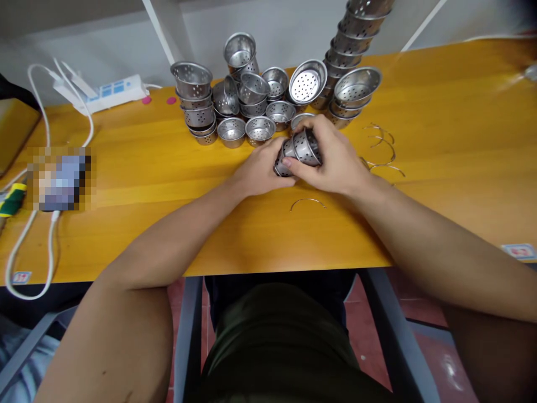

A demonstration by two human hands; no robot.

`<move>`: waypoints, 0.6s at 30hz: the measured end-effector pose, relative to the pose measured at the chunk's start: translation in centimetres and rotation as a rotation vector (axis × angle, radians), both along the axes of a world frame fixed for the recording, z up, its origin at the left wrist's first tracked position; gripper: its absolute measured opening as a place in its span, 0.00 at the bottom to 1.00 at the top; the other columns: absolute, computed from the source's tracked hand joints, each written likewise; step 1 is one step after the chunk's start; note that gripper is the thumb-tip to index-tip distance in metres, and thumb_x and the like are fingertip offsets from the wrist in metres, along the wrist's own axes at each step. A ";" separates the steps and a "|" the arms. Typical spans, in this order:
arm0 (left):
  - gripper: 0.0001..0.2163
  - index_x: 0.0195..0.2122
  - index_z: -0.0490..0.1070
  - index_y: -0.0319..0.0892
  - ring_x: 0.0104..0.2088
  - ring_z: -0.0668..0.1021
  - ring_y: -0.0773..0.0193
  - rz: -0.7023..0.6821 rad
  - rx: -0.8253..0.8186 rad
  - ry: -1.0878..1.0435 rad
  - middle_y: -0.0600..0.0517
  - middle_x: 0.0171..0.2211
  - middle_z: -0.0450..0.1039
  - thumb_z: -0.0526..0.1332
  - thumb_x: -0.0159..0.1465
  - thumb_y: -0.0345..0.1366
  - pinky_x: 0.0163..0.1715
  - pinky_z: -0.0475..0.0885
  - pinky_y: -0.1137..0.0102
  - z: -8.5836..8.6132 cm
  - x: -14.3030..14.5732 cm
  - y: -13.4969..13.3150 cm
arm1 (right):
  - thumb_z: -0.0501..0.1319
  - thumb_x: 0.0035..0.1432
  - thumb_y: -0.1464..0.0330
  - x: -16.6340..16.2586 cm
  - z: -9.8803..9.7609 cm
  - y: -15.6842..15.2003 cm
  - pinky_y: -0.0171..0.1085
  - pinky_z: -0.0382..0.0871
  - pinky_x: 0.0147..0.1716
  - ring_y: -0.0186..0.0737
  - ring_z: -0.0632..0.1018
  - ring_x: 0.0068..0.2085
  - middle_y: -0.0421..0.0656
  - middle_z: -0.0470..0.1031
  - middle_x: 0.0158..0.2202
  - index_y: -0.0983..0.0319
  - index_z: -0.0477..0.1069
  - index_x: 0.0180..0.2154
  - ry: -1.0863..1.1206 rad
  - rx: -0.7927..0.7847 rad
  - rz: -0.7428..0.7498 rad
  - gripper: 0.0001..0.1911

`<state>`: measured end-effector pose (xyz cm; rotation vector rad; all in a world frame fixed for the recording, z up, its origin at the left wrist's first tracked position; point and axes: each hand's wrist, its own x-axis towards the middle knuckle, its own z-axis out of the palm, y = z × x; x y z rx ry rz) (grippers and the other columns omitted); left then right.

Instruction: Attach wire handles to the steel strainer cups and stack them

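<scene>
Both my hands meet at the middle of the yellow table point(126, 224) around a small stack of perforated metal strainer cups point(302, 149) lying on its side. My right hand point(331, 159) wraps over the top of the stack, thumb stretched to the left. My left hand point(258, 170) closes on the stack's left end from below. A thin curved wire point(308, 202) lies on the table just in front of my hands. Several more wire loops point(382, 146) lie to the right of my right hand.
Behind my hands stand many loose and stacked strainer cups point(243, 98), with a tall leaning stack point(350, 39) at the back right. A white power strip point(107, 92) and its cables point(25, 246) lie at the left, beside a blurred object point(59, 179). Cards point(519, 251) lie near the edges.
</scene>
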<state>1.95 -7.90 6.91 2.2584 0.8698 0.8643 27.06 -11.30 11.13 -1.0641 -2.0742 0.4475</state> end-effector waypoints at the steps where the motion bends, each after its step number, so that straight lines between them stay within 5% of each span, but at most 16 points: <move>1: 0.27 0.63 0.78 0.46 0.65 0.92 0.34 -0.014 -0.011 -0.016 0.43 0.62 0.89 0.87 0.70 0.44 0.73 0.89 0.37 -0.1 0.0 0.1 | 0.78 0.70 0.34 -0.1 -0.2 0.0 0.77 0.82 0.75 0.80 0.86 0.69 0.54 0.87 0.67 0.47 0.79 0.68 -0.004 -0.013 -0.011 0.38; 11: 0.36 0.59 0.85 0.44 0.51 0.92 0.47 -0.273 -0.226 -0.218 0.49 0.49 0.88 0.91 0.65 0.64 0.60 0.91 0.48 -1.5 -1.2 2.1 | 0.73 0.74 0.29 0.8 0.2 0.6 0.74 0.83 0.73 0.73 0.85 0.67 0.58 0.86 0.68 0.50 0.76 0.70 0.030 0.106 0.120 0.42; 15: 0.46 0.70 0.83 0.46 0.65 0.92 0.40 -0.195 -0.111 -0.272 0.43 0.62 0.89 0.89 0.64 0.72 0.73 0.88 0.44 -2.1 -1.0 2.2 | 0.65 0.79 0.28 3.2 0.4 1.6 0.73 0.81 0.75 0.71 0.85 0.69 0.58 0.85 0.71 0.48 0.75 0.72 0.060 0.117 0.028 0.40; 18: 0.49 0.77 0.79 0.50 0.77 0.87 0.35 -0.123 -0.013 -0.297 0.40 0.72 0.86 0.86 0.66 0.76 0.83 0.81 0.41 -2.8 -0.9 2.8 | 0.68 0.80 0.31 5.9 0.2 2.6 0.72 0.78 0.76 0.71 0.85 0.69 0.62 0.85 0.68 0.51 0.79 0.69 0.006 0.152 0.019 0.37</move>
